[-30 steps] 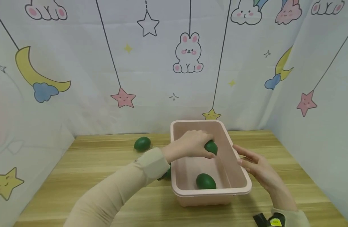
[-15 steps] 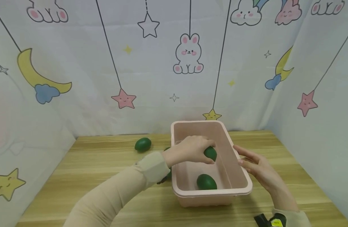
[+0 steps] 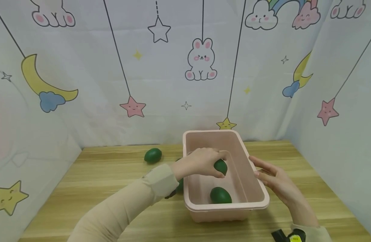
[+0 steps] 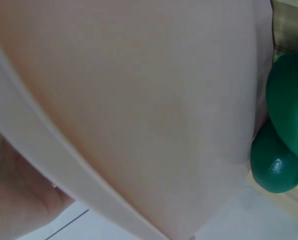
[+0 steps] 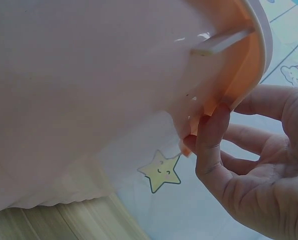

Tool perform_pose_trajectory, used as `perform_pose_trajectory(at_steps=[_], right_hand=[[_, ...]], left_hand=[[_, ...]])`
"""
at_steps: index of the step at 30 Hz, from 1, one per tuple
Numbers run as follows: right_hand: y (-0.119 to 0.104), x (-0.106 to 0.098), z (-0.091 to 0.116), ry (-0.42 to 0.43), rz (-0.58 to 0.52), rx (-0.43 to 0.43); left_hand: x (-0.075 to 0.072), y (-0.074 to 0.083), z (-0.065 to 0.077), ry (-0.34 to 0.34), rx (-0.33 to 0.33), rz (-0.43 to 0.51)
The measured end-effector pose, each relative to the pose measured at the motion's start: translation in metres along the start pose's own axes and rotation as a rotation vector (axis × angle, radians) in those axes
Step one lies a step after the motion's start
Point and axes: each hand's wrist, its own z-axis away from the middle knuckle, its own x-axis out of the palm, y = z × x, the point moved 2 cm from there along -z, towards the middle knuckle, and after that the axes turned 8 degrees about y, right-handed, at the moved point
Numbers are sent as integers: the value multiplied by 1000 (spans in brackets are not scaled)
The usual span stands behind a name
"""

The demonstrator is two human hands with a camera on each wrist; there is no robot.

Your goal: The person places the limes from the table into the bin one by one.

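Observation:
A pink plastic bin (image 3: 215, 215) stands on the wooden table. Inside it, my left hand (image 3: 203, 161) grips a dark green lime (image 3: 220, 167) between thumb and fingers, low over the bin's floor. Another lime (image 3: 220, 195) lies in the near end of the bin. In the left wrist view, the left hand (image 4: 18, 195) shows past the rim, and the lime it holds is hidden behind the bin wall. My right hand (image 3: 277, 179) holds the bin's right rim; the right wrist view shows that hand (image 5: 259, 165) pinching the rim's edge.
One lime (image 3: 153, 155) lies on the table (image 3: 112, 174) at the back left. Close against the bin's left side are more limes (image 4: 276, 160), partly covered by the left forearm (image 3: 128, 201) in the head view. A white patterned curtain (image 3: 161, 77) closes off the back and sides.
My left hand has lowered further into the bin with the lime and shifted slightly left. The right hand stays on the rim. The head view has tilted up a little.

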Motion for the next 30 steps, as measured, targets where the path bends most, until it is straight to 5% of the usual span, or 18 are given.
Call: perform_pose_trajectory(at_steps=[10, 30], right_hand=[[0, 0, 1, -1, 3, -1], [0, 0, 0, -1, 10, -8]], left_hand=[[6, -7, 4, -6, 29, 5], [-12, -20, 12, 68, -45, 69]])
